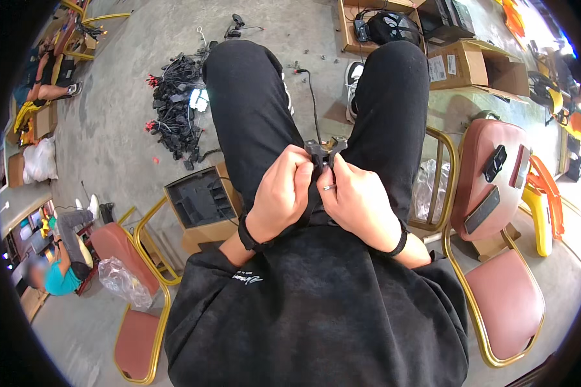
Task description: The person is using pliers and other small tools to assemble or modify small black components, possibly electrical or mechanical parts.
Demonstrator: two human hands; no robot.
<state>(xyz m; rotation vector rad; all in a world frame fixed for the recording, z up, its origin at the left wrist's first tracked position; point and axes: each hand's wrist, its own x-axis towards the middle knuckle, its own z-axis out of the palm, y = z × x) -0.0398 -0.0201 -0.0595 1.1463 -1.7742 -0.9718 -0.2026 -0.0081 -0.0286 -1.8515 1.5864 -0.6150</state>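
Observation:
Above my lap I hold a small dark bracket-shaped part point(326, 148) between both hands; its exact kind I cannot make out. My left hand point(279, 190) is closed, with thumb and fingertips pinching the part's left side. From the other side my right hand point(358, 198) pinches it too. A thin pale rod end point(330, 188) sticks out by the right-hand fingers. Running away from the part between my knees is a black cable point(314, 100) with a reddish plug at its far end. The fingers hide much of the part.
A heap of black cabled parts point(177, 116) lies on the floor left of my knee. An open box with a black tray point(203, 197) stands nearer. To the right, a chair point(490, 174) carries a phone-like black slab point(482, 209). Boxes point(474, 64) stand far right; another person point(61, 277) sits left.

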